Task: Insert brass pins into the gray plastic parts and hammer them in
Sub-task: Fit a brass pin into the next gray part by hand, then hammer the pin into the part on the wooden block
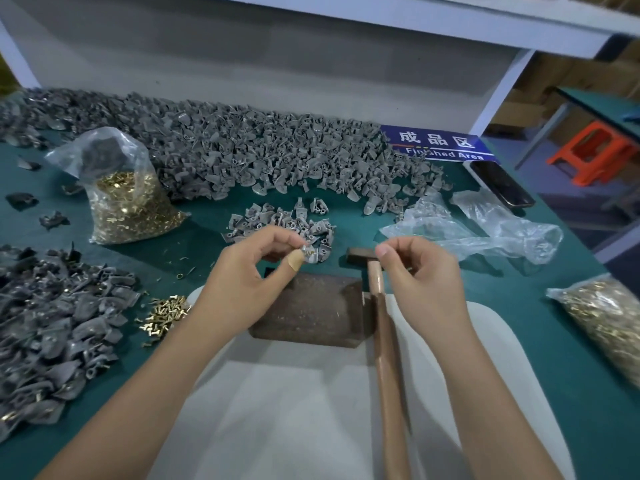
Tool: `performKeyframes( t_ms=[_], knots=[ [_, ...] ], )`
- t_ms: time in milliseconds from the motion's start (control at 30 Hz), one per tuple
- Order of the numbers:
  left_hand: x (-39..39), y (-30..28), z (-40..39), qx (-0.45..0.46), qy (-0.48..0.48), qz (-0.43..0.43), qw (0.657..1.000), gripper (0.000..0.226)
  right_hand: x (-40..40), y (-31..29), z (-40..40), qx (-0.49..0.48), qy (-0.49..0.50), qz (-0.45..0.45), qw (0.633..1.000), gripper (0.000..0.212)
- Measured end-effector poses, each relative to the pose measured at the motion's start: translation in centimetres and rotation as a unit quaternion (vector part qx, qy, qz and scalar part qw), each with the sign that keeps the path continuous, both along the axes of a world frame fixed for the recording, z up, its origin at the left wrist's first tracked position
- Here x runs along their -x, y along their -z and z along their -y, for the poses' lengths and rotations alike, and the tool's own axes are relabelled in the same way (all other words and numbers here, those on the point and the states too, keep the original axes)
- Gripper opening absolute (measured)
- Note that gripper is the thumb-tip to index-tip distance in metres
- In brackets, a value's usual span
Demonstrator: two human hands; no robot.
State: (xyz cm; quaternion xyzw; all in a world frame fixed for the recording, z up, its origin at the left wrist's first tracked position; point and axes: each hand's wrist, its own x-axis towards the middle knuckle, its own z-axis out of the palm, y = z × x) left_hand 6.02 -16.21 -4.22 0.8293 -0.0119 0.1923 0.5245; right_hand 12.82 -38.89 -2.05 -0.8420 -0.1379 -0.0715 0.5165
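Bench: your green-topped bench (540, 341) carries everything, and a white cloth (277, 393) lies over its near edge under your forearms.
Far heap: a long heap of gray plastic parts (242, 147) runs along the back of the bench, reaching a blue "Finished Area" sign (440, 143) on the right.
Left heap: a darker pile of gray parts with brass showing (52, 323) lies at your left.
Bags: a clear plastic bag of brass pins (128, 206) stands left of centre; a second bag of brass pins (606, 320) lies at the right edge; crumpled empty clear bags (485, 230) sit behind your right hand.
Block: a rusty brown metal block (311, 310) rests on the bench just below your hands.
Hammer: a wooden-handled hammer with a dark head (377, 306) lies beside the block, head pointing away from you.
Small heap: a small cluster of gray parts (277, 220) sits just beyond your left hand.
Loose pins: a small pile of loose brass pins (162, 317) lies left of the block.
Left hand: your left hand (249, 268) pinches one small gray plastic part with a brass pin in it (309, 253) between thumb and fingers, above the block's far edge.
Right hand: your right hand (422, 271) has its fingers curled with the tips drawn together; I cannot tell whether they hold a pin.
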Motion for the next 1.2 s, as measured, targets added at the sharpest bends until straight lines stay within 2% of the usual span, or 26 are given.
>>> performKeyframes(
  t_ms=[100,200,367,433,567,733,867,1033,1133,1200],
  knots=[
    [0.8,0.0,0.5,-0.024,0.006,0.0,1.0,0.013,1.6,0.4,1.8,0.095,0.016,0.002,0.995,0.026],
    [1.3,0.4,1.0,-0.052,0.021,-0.013,0.998,0.013,3.3,1.0,3.0,0.188,0.054,-0.046,0.98,0.041],
    [1.4,0.6,0.7,-0.128,0.023,0.003,0.991,0.009,4.7,1.3,2.0,0.348,0.054,-0.11,0.93,0.029],
    [1.4,0.5,0.4,-0.152,0.018,-0.001,0.988,0.005,4.4,1.1,1.3,0.343,0.045,-0.112,0.931,0.023],
    [1.6,0.3,0.3,-0.184,-0.001,0.0,0.983,0.004,2.4,0.4,1.4,0.336,0.022,-0.156,0.929,0.03],
    [1.6,0.2,0.3,-0.189,-0.034,-0.004,0.981,0.005,-1.1,0.2,2.2,0.283,0.011,-0.255,0.924,0.02],
    [1.6,0.4,0.5,-0.167,-0.031,-0.017,0.985,0.006,-3.3,0.2,2.2,0.323,0.008,-0.218,0.921,0.039],
    [1.5,0.7,0.6,-0.17,-0.028,-0.018,0.985,0.006,-4.0,0.8,1.6,0.318,0.01,-0.197,0.928,0.029],
    [1.5,0.8,0.6,-0.165,-0.026,-0.025,0.986,0.006,-3.6,0.8,1.0,0.296,0.018,-0.192,0.935,0.036],
    [1.5,1.0,0.5,-0.146,-0.019,-0.029,0.989,0.007,-3.2,0.6,0.6,0.315,0.02,-0.168,0.934,0.039]
  ],
)
